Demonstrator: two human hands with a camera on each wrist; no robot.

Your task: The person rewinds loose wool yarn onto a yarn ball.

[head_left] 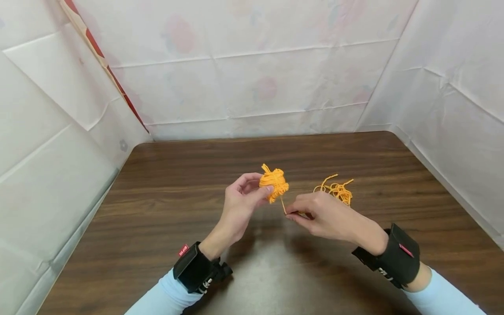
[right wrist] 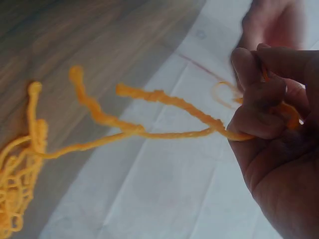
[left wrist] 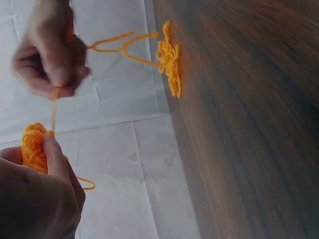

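Dark wood table (head_left: 165,210) (glossy) bears loose orange yarn (head_left: 339,190).

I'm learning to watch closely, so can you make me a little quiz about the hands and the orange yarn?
1. True or false: the left hand holds the small yarn ball up off the wooden table.
2. What does the right hand pinch?
A. a pair of scissors
B. a strand of yarn running from the ball
C. the table edge
3. Fill in: a loose tangle of yarn lies on the table beyond the ____ hand.

Key
1. True.
2. B; the strand runs from the ball down to the pinching fingertips.
3. right.
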